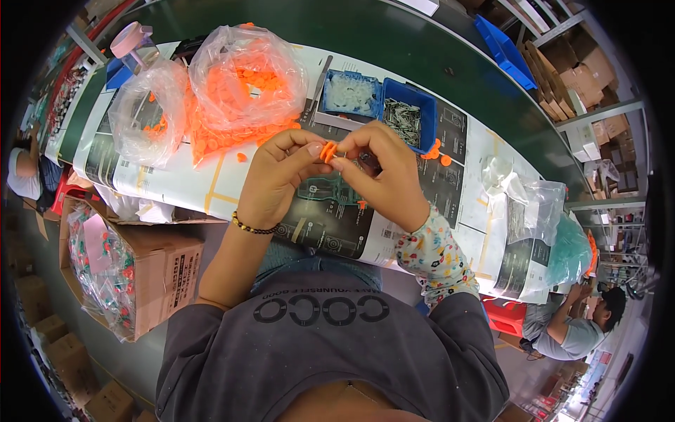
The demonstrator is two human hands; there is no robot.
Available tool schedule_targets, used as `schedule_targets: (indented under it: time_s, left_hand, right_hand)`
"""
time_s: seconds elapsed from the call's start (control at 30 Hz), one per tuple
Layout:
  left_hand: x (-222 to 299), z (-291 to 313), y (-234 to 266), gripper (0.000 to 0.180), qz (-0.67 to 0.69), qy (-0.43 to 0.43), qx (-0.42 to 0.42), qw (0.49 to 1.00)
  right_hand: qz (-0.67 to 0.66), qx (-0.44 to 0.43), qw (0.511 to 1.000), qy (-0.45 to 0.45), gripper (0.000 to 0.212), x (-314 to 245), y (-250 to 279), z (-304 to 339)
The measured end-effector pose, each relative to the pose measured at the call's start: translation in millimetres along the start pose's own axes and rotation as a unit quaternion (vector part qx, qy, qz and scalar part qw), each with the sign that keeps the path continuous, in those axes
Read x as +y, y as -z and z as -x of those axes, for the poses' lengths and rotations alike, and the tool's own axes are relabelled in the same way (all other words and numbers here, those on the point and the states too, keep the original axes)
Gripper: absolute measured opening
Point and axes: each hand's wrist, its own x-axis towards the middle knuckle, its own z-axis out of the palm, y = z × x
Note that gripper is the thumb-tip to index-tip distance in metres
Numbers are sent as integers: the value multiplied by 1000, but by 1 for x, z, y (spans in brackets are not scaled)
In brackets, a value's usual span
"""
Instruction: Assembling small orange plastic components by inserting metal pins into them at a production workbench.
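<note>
Small orange plastic discs (328,152) are pinched between the thumb and fingers of my left hand (275,174), above the table's middle. Against their right side, my right hand (385,169) closes its thumb and fingertips on something small that the fingers mostly hide. Below both hands lies a clear green plastic frame (327,190), with a small orange piece at its right end. Just beyond my right hand stands a blue bin (428,126) of thin metal pins (401,121). Beside it is an open blue box (351,93) with whitish contents.
A large clear bag (249,74) of orange discs and a smaller bag (144,116) stand at the left, near a pink-lidded jug (133,46). Loose orange discs (445,160) lie right of the bin. Clear bags (524,207) rest farther right. A carton (165,274) stands lower left. Another person (576,327) sits lower right.
</note>
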Motion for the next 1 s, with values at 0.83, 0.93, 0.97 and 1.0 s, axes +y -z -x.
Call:
schedule_targets:
  time_s: [0.83, 0.93, 0.97, 1.0]
  left_hand:
    - [-29, 9, -12, 38, -251, 1, -63, 966]
    - [-48, 2, -6, 57, -561, -179, -81, 804]
    - [-56, 1, -2, 57, -560, -178, -81, 805]
    - [-62, 0, 0, 62, -596, -183, -84, 778]
  right_hand:
    - [-172, -179, 935, -252, 12, 11, 38, 15]
    - [-65, -209, 947, -237, 12, 33, 31, 23]
    - [39, -230, 958, -164, 13, 41, 25, 28]
    - [143, -249, 954, -86, 13, 46, 20, 28]
